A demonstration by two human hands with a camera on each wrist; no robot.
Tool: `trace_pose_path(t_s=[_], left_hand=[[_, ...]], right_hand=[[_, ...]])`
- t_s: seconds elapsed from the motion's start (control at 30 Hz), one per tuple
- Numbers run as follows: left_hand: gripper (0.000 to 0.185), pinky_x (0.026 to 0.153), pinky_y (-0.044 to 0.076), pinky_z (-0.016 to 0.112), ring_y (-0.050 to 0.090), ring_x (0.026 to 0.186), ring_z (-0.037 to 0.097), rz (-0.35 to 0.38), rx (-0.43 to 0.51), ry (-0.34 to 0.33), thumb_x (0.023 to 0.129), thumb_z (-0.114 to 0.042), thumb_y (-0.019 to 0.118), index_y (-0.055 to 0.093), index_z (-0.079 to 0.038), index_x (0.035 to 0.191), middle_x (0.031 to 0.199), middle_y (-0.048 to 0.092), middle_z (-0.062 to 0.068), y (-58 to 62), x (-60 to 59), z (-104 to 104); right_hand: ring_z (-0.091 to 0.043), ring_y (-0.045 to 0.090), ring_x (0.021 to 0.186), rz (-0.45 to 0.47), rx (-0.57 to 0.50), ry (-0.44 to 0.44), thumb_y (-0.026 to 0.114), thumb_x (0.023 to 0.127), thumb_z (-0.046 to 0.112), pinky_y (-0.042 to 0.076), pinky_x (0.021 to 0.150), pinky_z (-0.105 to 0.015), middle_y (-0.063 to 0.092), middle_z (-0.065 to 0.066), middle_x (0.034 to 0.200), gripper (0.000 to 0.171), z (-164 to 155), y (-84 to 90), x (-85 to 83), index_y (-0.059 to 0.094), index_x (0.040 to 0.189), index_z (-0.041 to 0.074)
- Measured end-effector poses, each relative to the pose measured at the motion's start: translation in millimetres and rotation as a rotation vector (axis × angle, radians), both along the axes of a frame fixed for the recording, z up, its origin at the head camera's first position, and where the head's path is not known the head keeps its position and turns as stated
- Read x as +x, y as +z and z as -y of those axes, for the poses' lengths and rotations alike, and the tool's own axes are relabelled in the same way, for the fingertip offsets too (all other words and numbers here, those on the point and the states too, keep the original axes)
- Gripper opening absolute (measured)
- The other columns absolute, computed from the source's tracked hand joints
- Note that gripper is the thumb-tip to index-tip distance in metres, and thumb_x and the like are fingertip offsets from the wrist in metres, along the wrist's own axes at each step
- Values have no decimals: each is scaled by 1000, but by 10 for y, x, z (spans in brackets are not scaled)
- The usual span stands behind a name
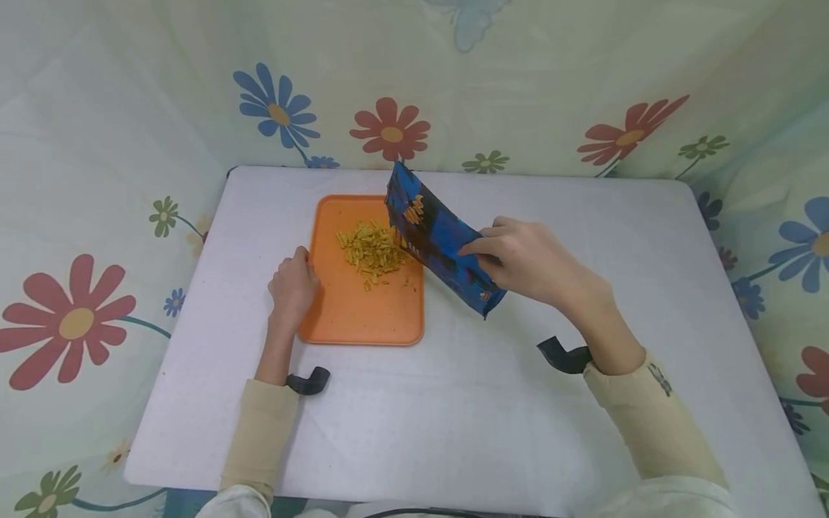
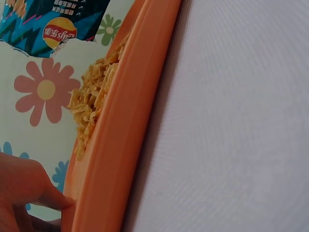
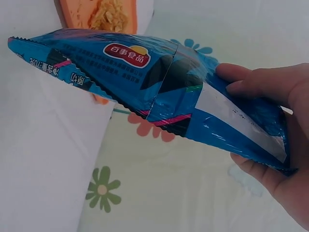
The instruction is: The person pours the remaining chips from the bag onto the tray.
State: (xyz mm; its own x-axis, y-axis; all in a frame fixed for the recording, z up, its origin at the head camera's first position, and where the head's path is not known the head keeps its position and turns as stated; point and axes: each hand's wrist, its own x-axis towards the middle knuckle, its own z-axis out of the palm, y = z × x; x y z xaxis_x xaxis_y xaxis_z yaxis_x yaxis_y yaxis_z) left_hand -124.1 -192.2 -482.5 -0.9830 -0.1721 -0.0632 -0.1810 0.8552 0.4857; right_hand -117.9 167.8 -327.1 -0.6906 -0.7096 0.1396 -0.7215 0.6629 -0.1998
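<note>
An orange tray (image 1: 363, 316) lies on the table, with a heap of yellow chip sticks (image 1: 370, 252) on it. My left hand (image 1: 293, 284) grips the tray's left rim; in the left wrist view its thumb and fingers (image 2: 34, 179) meet at the orange edge. My right hand (image 1: 524, 259) holds a blue chip bag (image 1: 440, 237) by its lower end. The bag slants, its upper end over the tray's right side near the heap. In the right wrist view the bag (image 3: 159, 82) lies between thumb and fingers. Its opening faces away from the head view.
A white cloth covers the table (image 1: 505, 403), which has wide surface right of the tray and in front of it. Flowered curtains (image 1: 518, 93) hang behind and at both sides. Black straps (image 1: 563, 356) stick out from both wrists. A few crumbs (image 1: 408, 282) lie beside the heap.
</note>
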Motion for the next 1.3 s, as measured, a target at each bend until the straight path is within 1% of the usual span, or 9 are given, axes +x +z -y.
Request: trace_pose_path(t_s=[0.17,0.27,0.43,0.57,0.6,0.7,0.83,0.93,1.3], left_hand=[[20,57,39,38,54,69,31,-5,-2,2,105,-8,50,59,4,117,85,62,20,-3,6,10],[20,57,39,37,54,68,31,-8,-1,-1,105,-7,50,60,5,117,85,62,20,-15,7,8],[22,57,40,37,55,69,31,0,0,-1,105,-8,49,59,4,120,87,63,21,-25,11,9],[22,56,40,38,55,69,31,0,-3,-1,105,-9,49,59,5,119,87,63,22,-22,21,22],[21,55,40,38,55,68,31,-3,-3,-1,105,-8,49,60,5,118,87,63,22,-22,21,25],[19,55,40,37,55,68,31,-7,-1,-4,105,-8,49,60,4,115,85,62,22,-23,17,30],[18,55,39,37,54,67,31,-7,2,-7,105,-8,49,60,4,114,85,62,21,-17,11,25],[18,54,39,37,54,67,31,-9,1,-8,105,-8,49,59,4,114,85,62,21,-10,5,16],[18,57,40,39,55,70,32,3,1,-11,105,-9,48,59,3,114,86,61,21,-13,-14,17]], right_hand=[[-17,47,65,9,10,-31,70,89,-2,34,51,-25,73,-5,80,21,-57,-21,41,82,105,8],[-17,47,65,-4,14,-47,71,89,-2,35,51,-25,74,-5,82,21,-89,-32,74,82,105,8],[-16,43,62,-43,-9,-77,72,88,-2,33,49,-24,70,-5,76,21,-156,-38,126,82,104,8],[-16,43,62,-71,-45,-120,70,88,-3,30,47,-24,65,-4,71,22,-218,-38,157,81,104,8],[-16,44,62,-76,-52,-136,69,88,-3,29,46,-24,64,-4,69,23,-236,-39,162,82,104,8],[-20,50,66,-73,-61,-182,69,89,-3,33,47,-25,65,-5,69,23,-292,-42,174,81,105,8],[-24,55,70,-65,-70,-236,70,88,-3,39,50,-28,71,-10,76,22,-362,-54,189,81,105,6],[-23,53,68,-73,-84,-254,71,88,-3,39,51,-28,72,-11,77,22,-410,-76,202,81,106,5],[-19,47,64,-107,-94,-298,73,87,-3,32,50,-24,67,-7,69,22,-578,-163,240,80,106,4]])
